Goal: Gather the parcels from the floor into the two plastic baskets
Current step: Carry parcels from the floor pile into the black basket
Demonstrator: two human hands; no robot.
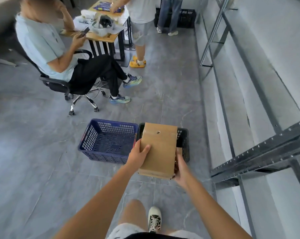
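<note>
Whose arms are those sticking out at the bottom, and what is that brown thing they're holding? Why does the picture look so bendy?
There is only one picture, taken by a small camera worn on a person's head. It looks forward and down, so you see that person's own arms, knee and shoe. The wide lens bends the edges.

The left hand and right hand hold a brown cardboard parcel between them, one hand on each side. Each hand's grip is closed on it.

On the grey floor sit two plastic baskets, side by side: a blue basket that looks empty, and a black basket, mostly hidden behind the parcel, with something brown showing inside.

The job is putting parcels into those baskets. Farther away, someone sits on an office chair by a small table, and others stand nearby.
</note>
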